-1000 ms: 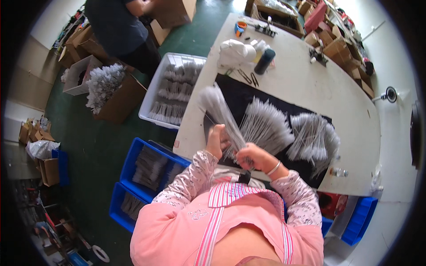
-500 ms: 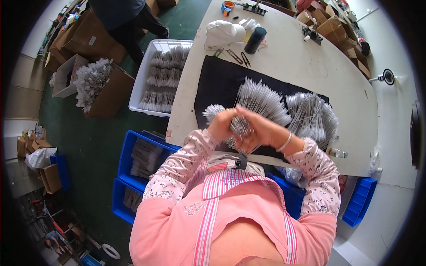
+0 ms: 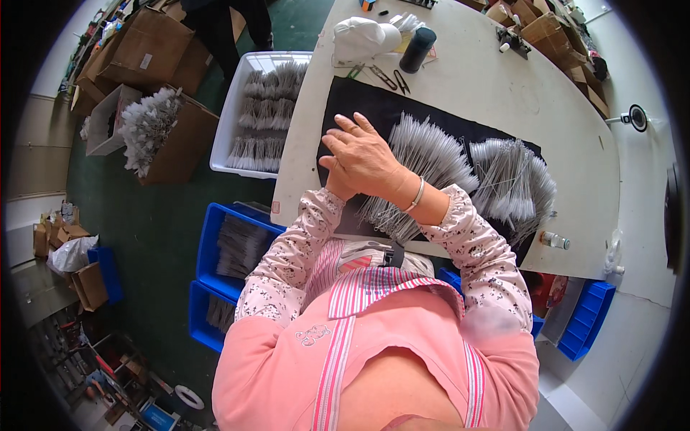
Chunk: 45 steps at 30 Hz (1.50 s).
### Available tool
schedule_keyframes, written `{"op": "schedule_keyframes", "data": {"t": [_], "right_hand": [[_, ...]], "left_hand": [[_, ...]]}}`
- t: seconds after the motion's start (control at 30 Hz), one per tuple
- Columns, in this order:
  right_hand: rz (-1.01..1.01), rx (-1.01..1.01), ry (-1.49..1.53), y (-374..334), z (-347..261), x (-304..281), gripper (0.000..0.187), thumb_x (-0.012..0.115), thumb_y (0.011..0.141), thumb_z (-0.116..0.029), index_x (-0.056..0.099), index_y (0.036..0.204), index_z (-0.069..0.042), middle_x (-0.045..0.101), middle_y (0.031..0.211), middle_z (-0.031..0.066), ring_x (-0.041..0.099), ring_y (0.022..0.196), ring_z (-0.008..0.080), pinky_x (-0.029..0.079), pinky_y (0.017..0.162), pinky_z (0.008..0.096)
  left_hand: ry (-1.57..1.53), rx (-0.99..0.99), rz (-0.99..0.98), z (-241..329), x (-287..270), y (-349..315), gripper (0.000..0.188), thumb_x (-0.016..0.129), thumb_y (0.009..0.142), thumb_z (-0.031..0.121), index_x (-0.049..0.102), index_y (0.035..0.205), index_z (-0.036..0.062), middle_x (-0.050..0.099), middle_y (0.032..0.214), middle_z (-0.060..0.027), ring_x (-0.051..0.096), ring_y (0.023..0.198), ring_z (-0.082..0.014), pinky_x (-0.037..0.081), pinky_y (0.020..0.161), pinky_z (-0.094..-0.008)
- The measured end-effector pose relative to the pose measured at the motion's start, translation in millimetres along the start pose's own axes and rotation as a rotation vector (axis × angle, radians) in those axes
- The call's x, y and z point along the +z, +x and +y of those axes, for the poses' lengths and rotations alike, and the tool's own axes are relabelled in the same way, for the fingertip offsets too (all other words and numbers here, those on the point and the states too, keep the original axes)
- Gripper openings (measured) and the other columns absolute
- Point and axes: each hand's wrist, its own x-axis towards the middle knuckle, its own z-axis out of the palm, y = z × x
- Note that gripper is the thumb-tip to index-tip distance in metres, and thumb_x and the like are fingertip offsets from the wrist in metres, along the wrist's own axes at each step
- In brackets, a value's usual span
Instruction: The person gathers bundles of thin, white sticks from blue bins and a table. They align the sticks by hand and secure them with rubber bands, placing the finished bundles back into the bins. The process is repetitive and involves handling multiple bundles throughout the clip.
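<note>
My right hand lies with its fingers stretched out over my left hand. The fingers of my left hand are hidden under it, so whatever they hold, if anything, does not show. Just to the right, a fanned pile of thin wire brushes with whitish heads lies on a black cloth. Beside it is a second pile of the same brushes, which spreads toward the cloth's right edge. Both hands are above the left part of the cloth.
On the white table are a white cap, a dark cylindrical bottle, snips and a small clear bottle. To the left stand a white bin and blue bins with brushes. A person stands beyond them.
My right hand has moved left and spread out over my left hand. A bunch of brushes seen between my hands before is no longer visible there. The person at the back has shifted slightly.
</note>
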Motion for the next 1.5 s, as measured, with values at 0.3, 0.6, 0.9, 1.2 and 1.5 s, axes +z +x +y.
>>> {"op": "schedule_keyframes", "data": {"t": [0.3, 0.6, 0.9, 1.2, 1.5], "right_hand": [[0.035, 0.039, -0.013, 8.7, 16.1, 14.3, 0.043, 0.055, 0.083, -0.033, 0.061, 0.108, 0.002, 0.056, 0.120, 0.0181, 0.043, 0.123, 0.0340, 0.026, 0.107, 0.0439], [0.135, 0.051, -0.059, 4.3, 13.4, 14.9, 0.049, 0.061, 0.076, -0.036, 0.060, 0.104, 0.004, 0.057, 0.114, 0.0205, 0.048, 0.115, 0.0359, 0.033, 0.102, 0.0449], [0.211, 0.062, 0.406, -7.1, 5.3, 3.6, 0.045, 0.067, 0.075, -0.025, 0.059, 0.109, 0.003, 0.061, 0.108, 0.0192, 0.056, 0.107, 0.0329, 0.039, 0.098, 0.0393], [0.307, 1.274, 1.642, -109.5, 47.3, 56.5, 0.045, 0.059, 0.085, -0.047, 0.061, 0.087, -0.002, 0.063, 0.080, 0.0089, 0.063, 0.071, 0.0194, 0.053, 0.068, 0.0299], [-0.033, 1.217, 2.326, -73.5, 11.4, 12.6, 0.051, 0.071, 0.079, -0.033, 0.054, 0.108, 0.004, 0.063, 0.086, 0.0149, 0.065, 0.073, 0.0192, 0.056, 0.065, 0.0333]], "left_hand": [[-0.016, -0.022, -0.003, -7.4, 0.5, 15.3, 0.027, 0.075, 0.071, 0.007, 0.055, 0.089, 0.0050, 0.060, 0.078, 0.0013, 0.054, 0.072, -0.0037, 0.046, 0.064, -0.0238], [-0.026, -0.045, -0.022, 1.0, -7.7, 15.7, 0.027, 0.075, 0.071, 0.006, 0.055, 0.089, 0.0051, 0.060, 0.078, 0.0014, 0.053, 0.071, -0.0037, 0.046, 0.064, -0.0237], [-0.059, -0.058, -0.042, 30.6, -5.0, 0.5, 0.027, 0.074, 0.071, 0.006, 0.055, 0.089, 0.0053, 0.060, 0.079, 0.0016, 0.053, 0.071, -0.0037, 0.046, 0.063, -0.0236], [0.156, 0.200, -0.171, 72.8, -6.8, -19.5, 0.020, 0.069, 0.071, 0.000, 0.055, 0.083, 0.0061, 0.057, 0.077, -0.0027, 0.054, 0.069, -0.0127, 0.046, 0.066, -0.0285], [0.692, 0.800, -0.919, 98.4, 10.1, -50.2, 0.020, 0.062, 0.063, 0.015, 0.057, 0.082, 0.0147, 0.055, 0.080, 0.0032, 0.051, 0.099, -0.0175, 0.030, 0.102, -0.0438]]}}
